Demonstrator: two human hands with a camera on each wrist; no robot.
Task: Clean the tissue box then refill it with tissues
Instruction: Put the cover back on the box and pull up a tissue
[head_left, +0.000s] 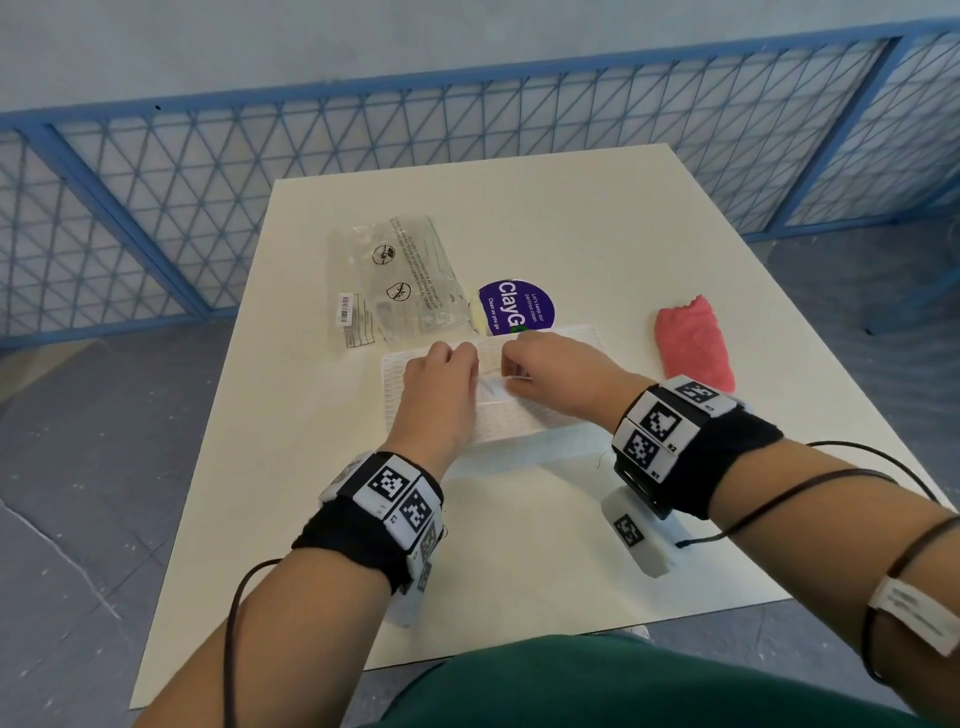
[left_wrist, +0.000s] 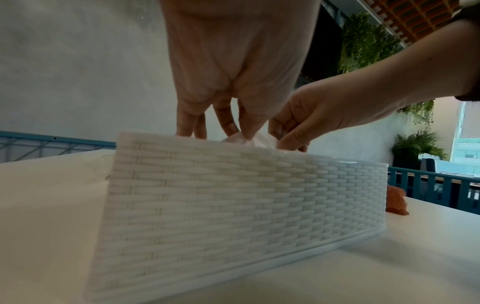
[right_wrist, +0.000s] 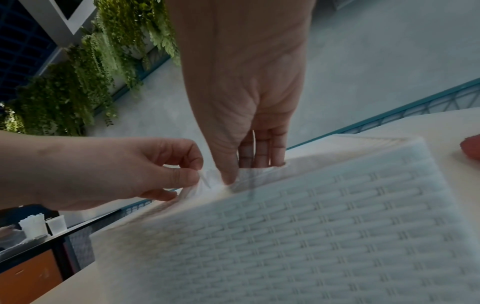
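A white woven tissue box (head_left: 514, 415) lies on the table's middle, its slot facing up. Both hands meet over that slot. My left hand (head_left: 462, 358) pinches a bit of white tissue (left_wrist: 250, 139) between thumb and fingers at the slot's left end. My right hand (right_wrist: 244, 168) has its fingers dipped into the slot and its thumb on the same tissue (right_wrist: 210, 181). Most of the tissue is hidden inside the box (right_wrist: 337, 226). In the left wrist view the box's (left_wrist: 233, 195) long woven side fills the front.
An empty clear plastic wrapper (head_left: 395, 280) lies behind the box on the left. A round purple sticker (head_left: 517, 309) is on the table (head_left: 571, 234) just beyond the box. A folded pink cloth (head_left: 693, 343) lies to the right. A blue mesh fence runs behind the table.
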